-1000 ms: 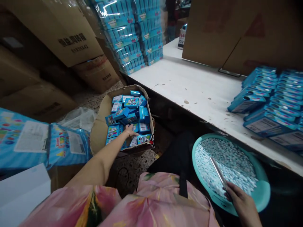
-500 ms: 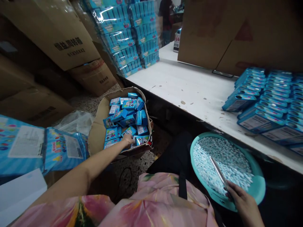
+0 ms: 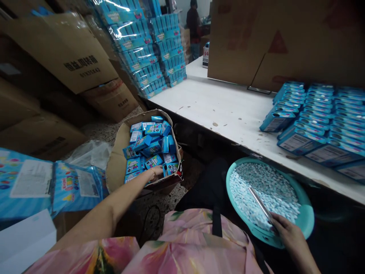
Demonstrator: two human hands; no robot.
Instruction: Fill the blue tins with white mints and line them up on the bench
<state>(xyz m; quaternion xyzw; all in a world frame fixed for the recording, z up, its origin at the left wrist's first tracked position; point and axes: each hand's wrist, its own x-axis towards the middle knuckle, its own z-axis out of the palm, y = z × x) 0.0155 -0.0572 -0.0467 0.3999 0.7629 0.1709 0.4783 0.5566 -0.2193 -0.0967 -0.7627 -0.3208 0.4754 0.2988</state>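
Observation:
My left hand [image 3: 156, 173] is down inside a cut-open cardboard box [image 3: 116, 160] of small blue printed boxes. Its bent fingers close at the end of one small blue box [image 3: 170, 168] by the near right wall; the fingertips are partly hidden. My right hand [image 3: 285, 227] grips the lower end of a shiny metal tube [image 3: 259, 203], which slants up and left over a turquoise basin [image 3: 309, 217]. Small pale blue and white pieces, like candies or pellets, [image 3: 264, 190] fill the basin. The tube's far end rests on or just above them.
A white table [image 3: 222, 106] runs along the right, bearing rows of blue boxes [image 3: 308, 125], a large carton [image 3: 242, 42] and wrapped blue stacks [image 3: 142, 57]. Cartons [image 3: 82, 53] and printed blue bags [image 3: 76, 182] lie left. A person [image 3: 194, 26] stands far back.
The view has turned slightly, so most things sit a little further left. My left hand has shifted slightly toward the near wall of the cardboard box. My right hand keeps its hold on the tube.

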